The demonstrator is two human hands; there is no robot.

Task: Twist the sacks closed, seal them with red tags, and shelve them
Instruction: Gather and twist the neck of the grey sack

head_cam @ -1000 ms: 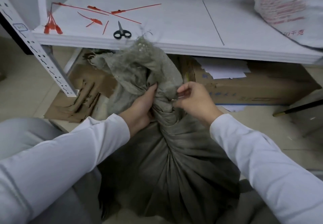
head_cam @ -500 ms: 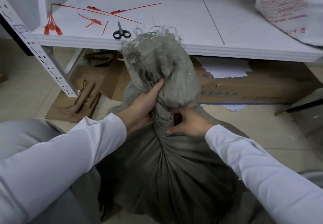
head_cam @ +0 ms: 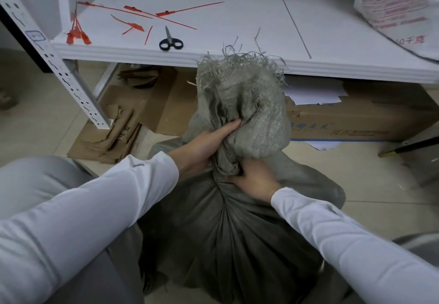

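Observation:
A full grey woven sack (head_cam: 228,237) stands on the floor between my knees, its neck twisted into a tight rope. My left hand (head_cam: 204,144) grips the neck from the left, thumb stretched up along the cloth. My right hand (head_cam: 251,177) grips the neck lower down on the right, fingers dug into the folds. The frayed mouth of the sack (head_cam: 240,90) stands up loose above both hands. Several red tags (head_cam: 133,22) lie on the white shelf (head_cam: 237,28) behind, with a small bunch of red tags (head_cam: 77,35) at its left corner.
Black scissors (head_cam: 169,41) lie near the shelf's front edge. A white printed sack (head_cam: 401,6) sits on the shelf at the right. Under the shelf are flattened cardboard (head_cam: 133,118) and a long cardboard box (head_cam: 361,120) with white papers. A perforated shelf post (head_cam: 69,78) slants at left.
The loose mouth of the sack swung from the left to upright and rightward as the neck got twisted. My right hand dropped from beside the neck to a lower grip.

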